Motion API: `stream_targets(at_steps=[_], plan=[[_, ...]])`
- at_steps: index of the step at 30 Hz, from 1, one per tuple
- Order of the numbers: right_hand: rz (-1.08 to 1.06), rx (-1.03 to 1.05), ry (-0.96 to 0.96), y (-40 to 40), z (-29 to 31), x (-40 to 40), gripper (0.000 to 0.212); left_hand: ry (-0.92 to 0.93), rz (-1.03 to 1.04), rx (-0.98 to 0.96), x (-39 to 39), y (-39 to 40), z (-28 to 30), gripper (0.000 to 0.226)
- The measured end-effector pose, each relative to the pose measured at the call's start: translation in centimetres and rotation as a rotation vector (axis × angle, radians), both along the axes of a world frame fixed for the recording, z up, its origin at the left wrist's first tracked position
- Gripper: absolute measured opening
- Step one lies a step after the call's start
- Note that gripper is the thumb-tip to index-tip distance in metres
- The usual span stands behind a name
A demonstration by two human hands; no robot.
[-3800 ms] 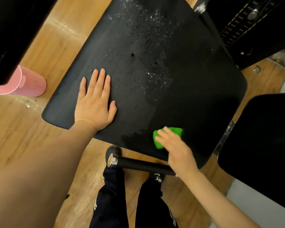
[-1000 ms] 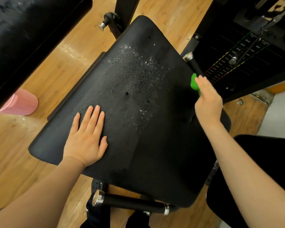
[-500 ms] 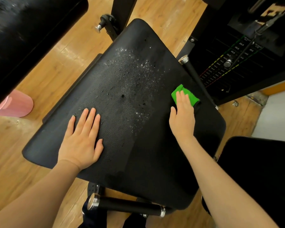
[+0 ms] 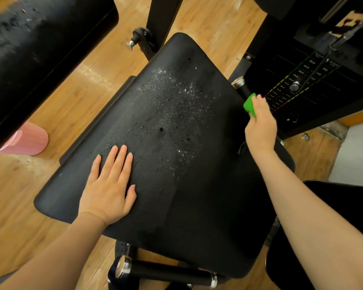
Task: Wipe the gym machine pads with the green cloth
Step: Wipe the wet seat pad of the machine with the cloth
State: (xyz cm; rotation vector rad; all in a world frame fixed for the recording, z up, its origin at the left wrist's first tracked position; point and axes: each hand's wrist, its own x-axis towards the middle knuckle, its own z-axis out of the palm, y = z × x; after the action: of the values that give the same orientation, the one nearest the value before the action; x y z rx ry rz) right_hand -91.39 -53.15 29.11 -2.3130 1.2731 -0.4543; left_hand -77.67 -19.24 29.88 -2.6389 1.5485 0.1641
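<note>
Now | left hand (image 4: 108,192) flat on pebbled pad (image 4: 197,195) | right hand (image 4: 261,127) grips green cloth (image 4: 249,105)

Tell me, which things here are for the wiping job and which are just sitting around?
For the job:
green cloth, gripped by the right hand
seat pad, spotted with droplets, left hand flat on it

Just sitting around:
pink cup on the wooden floor
weight stack
</note>
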Motion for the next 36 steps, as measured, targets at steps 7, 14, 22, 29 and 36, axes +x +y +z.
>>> stream_targets(at_steps=[7,14,22,29,36], plan=[[-0.002,0.055,0.156,0.8,-2.0,1.3,0.046,-0.008,-0.002,-0.004,0.1,-0.1,0.0,0.069],[0.113,0.006,0.197,7.4,-2.8,-4.0,0.046,-0.002,0.002,0.0,0.0,-0.1,0.1,0.069],[0.057,0.058,-0.012,0.9,-0.6,-0.8,0.042,-0.015,-0.005,0.002,0.0,-0.1,0.0,0.069],[-0.02,0.108,0.004,0.6,-1.6,2.8,0.044,-0.034,-0.008,0.01,0.1,-0.1,0.1,0.069],[0.166,0.049,-0.043,13.1,-2.9,-2.3,0.042,-0.035,-0.007,0.044,0.1,-0.3,0.3,0.07]])
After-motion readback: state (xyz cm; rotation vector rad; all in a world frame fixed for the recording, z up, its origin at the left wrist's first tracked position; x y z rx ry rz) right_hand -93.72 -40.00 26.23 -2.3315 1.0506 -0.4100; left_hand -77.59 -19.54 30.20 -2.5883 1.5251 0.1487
